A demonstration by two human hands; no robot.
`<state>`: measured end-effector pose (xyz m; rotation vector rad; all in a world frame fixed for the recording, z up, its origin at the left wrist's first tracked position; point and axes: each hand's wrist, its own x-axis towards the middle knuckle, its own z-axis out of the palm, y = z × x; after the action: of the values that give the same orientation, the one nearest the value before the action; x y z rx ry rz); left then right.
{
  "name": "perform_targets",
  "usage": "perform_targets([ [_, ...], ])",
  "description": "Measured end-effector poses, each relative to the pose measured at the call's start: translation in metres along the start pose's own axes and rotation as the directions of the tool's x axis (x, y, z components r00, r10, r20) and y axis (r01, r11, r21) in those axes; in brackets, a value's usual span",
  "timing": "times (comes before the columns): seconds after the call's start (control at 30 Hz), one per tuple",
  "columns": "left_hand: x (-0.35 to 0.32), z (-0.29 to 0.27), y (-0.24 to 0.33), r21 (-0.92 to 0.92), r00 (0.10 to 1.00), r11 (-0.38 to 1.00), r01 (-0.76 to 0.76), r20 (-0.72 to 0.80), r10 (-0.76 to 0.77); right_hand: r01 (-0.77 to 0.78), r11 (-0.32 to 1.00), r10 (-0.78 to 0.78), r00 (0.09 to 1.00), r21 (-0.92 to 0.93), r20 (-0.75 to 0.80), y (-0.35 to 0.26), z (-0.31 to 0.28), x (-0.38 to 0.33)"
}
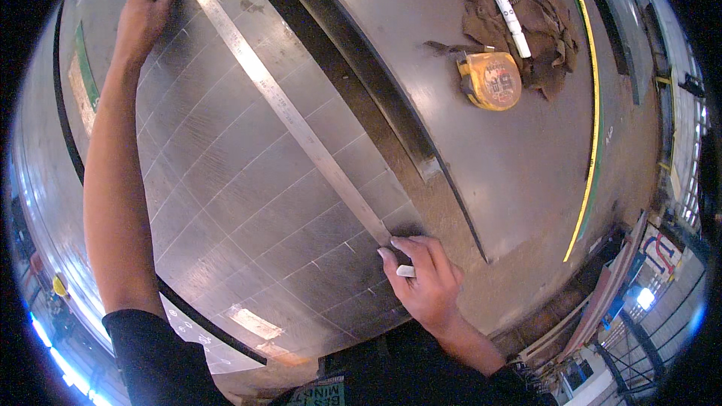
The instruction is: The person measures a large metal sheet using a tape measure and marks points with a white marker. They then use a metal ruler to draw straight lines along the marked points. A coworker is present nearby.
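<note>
A long steel ruler point(278, 101) lies slantwise across a grey metal sheet point(226, 248) scored with thin pale lines in a grid. At the ruler's far left end, my left hand point(141, 21) pinches its tip between thumb and fingers. My right hand point(430, 282) is at the near right end, with thumb and forefinger touching the ruler's tip. A short white stick point(406, 271), which looks like chalk, pokes out from between the curled fingers of that hand. A few short pale tick marks show on the sheet to the left of it.
Beyond the sheet runs a dark metal bar point(368, 68). On the plate past it lie a yellow tape measure point(492, 81), a brown cloth point(547, 26) and a white marker point(505, 6) on the cloth. A long yellow measuring strip point(595, 120) curves along the right.
</note>
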<state>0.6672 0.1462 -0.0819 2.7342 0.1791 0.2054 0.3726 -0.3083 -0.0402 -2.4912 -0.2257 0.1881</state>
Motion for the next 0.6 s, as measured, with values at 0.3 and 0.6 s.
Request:
perform_targets([
  [0.3, 0.0022, 0.0004, -0.0053, 0.023, 1.000, 1.000, -0.006, 0.002, 0.006, 0.011, 1.000, -0.012, 1.000, -0.023, -0.012, 0.0003, 0.0017, -0.0002],
  [0.6, 0.0050, 0.0019, -0.0052, 0.009, 1.000, 1.000, 0.006, -0.004, -0.006, -0.018, 1.000, 0.018, 0.999, 0.001, -0.032, -0.0007, 0.0038, 0.0007],
])
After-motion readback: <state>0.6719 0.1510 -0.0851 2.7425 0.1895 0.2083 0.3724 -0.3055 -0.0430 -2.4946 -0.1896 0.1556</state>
